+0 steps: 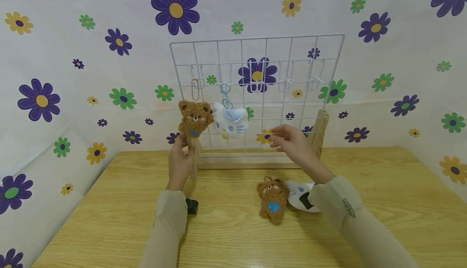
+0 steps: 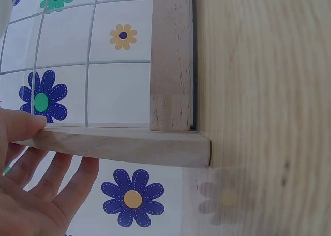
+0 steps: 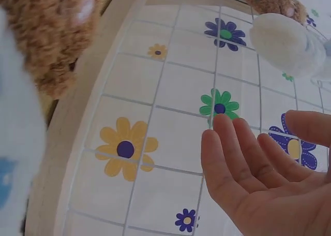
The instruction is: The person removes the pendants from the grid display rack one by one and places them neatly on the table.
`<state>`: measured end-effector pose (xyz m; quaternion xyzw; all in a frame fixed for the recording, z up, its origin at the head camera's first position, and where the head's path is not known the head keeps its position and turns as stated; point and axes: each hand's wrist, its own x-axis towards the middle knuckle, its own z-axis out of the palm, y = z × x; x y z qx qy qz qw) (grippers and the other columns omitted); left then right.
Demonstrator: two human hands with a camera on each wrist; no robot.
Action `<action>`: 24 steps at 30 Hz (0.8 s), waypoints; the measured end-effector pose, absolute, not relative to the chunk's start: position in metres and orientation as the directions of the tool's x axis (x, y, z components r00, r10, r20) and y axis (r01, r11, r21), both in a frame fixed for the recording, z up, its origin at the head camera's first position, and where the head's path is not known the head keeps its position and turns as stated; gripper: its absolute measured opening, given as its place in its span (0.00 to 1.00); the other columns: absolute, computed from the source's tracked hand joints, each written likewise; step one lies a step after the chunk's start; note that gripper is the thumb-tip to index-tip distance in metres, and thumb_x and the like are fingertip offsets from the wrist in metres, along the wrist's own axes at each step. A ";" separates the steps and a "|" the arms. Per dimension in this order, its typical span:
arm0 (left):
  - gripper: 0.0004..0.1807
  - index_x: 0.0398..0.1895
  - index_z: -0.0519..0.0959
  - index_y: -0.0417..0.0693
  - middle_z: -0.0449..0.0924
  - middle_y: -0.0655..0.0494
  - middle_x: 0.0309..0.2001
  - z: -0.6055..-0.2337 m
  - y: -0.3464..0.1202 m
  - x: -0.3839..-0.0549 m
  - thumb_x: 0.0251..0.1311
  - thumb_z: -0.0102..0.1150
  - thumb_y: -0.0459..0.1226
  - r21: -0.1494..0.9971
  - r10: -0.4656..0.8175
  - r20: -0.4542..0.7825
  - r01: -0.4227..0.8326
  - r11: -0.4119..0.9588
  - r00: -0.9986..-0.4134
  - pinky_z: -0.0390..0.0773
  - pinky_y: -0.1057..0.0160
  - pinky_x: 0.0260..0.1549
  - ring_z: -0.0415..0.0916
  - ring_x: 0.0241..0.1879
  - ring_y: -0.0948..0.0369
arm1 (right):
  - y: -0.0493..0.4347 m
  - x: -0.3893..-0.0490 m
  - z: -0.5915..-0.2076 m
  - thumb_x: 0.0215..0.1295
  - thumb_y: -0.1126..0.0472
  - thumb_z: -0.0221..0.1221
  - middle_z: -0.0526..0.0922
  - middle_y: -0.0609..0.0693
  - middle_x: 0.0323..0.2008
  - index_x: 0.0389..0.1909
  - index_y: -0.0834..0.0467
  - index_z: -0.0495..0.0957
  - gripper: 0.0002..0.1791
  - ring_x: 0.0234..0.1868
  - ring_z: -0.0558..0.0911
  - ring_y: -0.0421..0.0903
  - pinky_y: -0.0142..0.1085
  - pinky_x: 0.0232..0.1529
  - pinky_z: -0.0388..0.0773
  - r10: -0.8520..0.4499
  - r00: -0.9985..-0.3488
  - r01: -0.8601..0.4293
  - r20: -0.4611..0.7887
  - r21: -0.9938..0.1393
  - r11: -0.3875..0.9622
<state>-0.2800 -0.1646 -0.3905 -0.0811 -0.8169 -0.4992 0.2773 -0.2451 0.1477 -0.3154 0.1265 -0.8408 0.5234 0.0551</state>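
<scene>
My left hand (image 1: 179,160) holds the left wooden upright of the wire grid rack (image 1: 262,132). In the left wrist view, the thumb lies on one side of the wooden upright (image 2: 124,147) and the fingers on the other. Just above that hand hangs a brown teddy bear keychain (image 1: 196,116) on a ball chain. Beside it a white cat-head plush keychain (image 1: 230,121) with a blue bow hangs from a clasp. My right hand (image 1: 293,144) is in front of the grid's right half, fingers loosely bent, with nothing in it.
On the wooden table (image 1: 226,235) lie another brown bear keychain (image 1: 273,201) and a white cat plush (image 1: 300,197), partly behind my right sleeve. Several white hooks (image 1: 286,82) line the upper grid. A black object (image 1: 191,206) shows by my left cuff. Flowered cloth (image 1: 84,110) stands behind.
</scene>
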 end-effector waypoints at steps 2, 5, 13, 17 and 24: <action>0.24 0.66 0.69 0.28 0.77 0.31 0.56 -0.390 -0.165 -0.280 0.68 0.55 0.22 0.772 -0.144 0.531 0.406 0.489 -0.835 0.83 0.42 0.46 0.77 0.56 0.38 | 0.147 -0.246 -0.312 0.77 0.65 0.54 0.81 0.67 0.53 0.60 0.72 0.73 0.18 0.49 0.84 0.61 0.50 0.51 0.83 -0.145 -0.964 -0.263 0.222 -0.876 0.404; 0.24 0.67 0.69 0.28 0.77 0.31 0.56 -0.390 -0.165 -0.279 0.68 0.55 0.22 0.776 -0.148 0.521 0.395 0.491 -0.840 0.83 0.42 0.46 0.77 0.56 0.38 | 0.144 -0.247 -0.308 0.78 0.64 0.54 0.81 0.67 0.54 0.60 0.72 0.73 0.18 0.50 0.84 0.60 0.49 0.52 0.83 -0.145 -0.964 -0.262 0.223 -0.888 0.377; 0.24 0.67 0.69 0.29 0.77 0.31 0.56 -0.389 -0.164 -0.279 0.68 0.56 0.22 0.775 -0.144 0.524 0.400 0.489 -0.839 0.83 0.42 0.46 0.77 0.56 0.38 | 0.139 -0.246 -0.296 0.79 0.64 0.52 0.81 0.67 0.55 0.60 0.71 0.72 0.17 0.51 0.83 0.59 0.45 0.53 0.82 -0.142 -0.958 -0.284 0.250 -0.903 0.323; 0.24 0.67 0.69 0.29 0.77 0.31 0.56 -0.389 -0.164 -0.279 0.68 0.56 0.22 0.777 -0.148 0.525 0.401 0.486 -0.838 0.83 0.42 0.46 0.77 0.56 0.38 | 0.136 -0.246 -0.290 0.78 0.63 0.53 0.81 0.65 0.54 0.61 0.70 0.73 0.18 0.51 0.84 0.57 0.40 0.52 0.83 -0.133 -0.959 -0.282 0.252 -0.907 0.312; 0.24 0.66 0.69 0.28 0.77 0.31 0.56 -0.390 -0.164 -0.279 0.68 0.55 0.22 0.768 -0.144 0.535 0.408 0.494 -0.833 0.83 0.42 0.45 0.77 0.56 0.38 | 0.128 -0.249 -0.280 0.79 0.63 0.52 0.81 0.65 0.54 0.60 0.70 0.73 0.17 0.52 0.83 0.56 0.40 0.53 0.82 -0.137 -0.954 -0.297 0.268 -0.913 0.280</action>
